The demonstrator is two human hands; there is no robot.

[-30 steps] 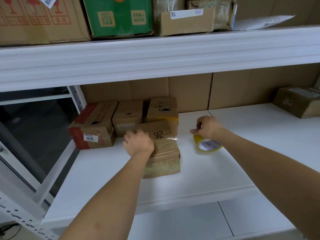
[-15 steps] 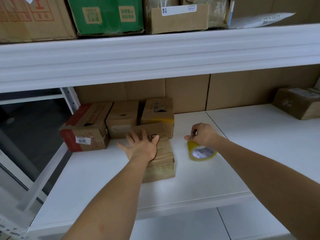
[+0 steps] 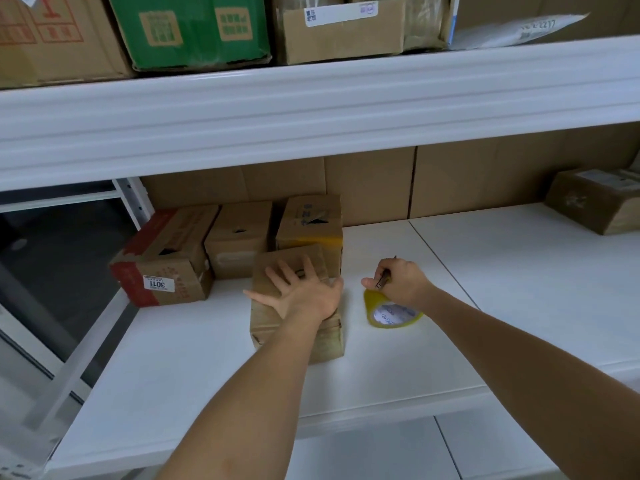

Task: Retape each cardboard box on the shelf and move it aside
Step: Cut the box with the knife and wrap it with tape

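A small brown cardboard box [image 3: 329, 342] lies on the white shelf [image 3: 194, 362], in front of a row of three boxes. My left hand [image 3: 301, 292] lies flat on its top with fingers spread. To the right, my right hand [image 3: 401, 284] grips a thin dark tool, a pen or cutter [image 3: 383, 279], and rests over a yellow tape roll [image 3: 389, 311] that sits on the shelf. In the back row are a red-edged box [image 3: 162, 265], a plain box [image 3: 239, 240] and a taller box [image 3: 311, 223] with yellow tape.
Another brown box [image 3: 599, 204] sits at the shelf's far right. The upper shelf [image 3: 311, 109] overhangs, loaded with a green carton [image 3: 187, 29] and other boxes. Cardboard panels line the back wall. A white upright post [image 3: 133, 202] stands at the left.
My left hand has gone from curled on the box's left corner to flat and spread on its top. The right hand with the tool and tape has stayed in place.
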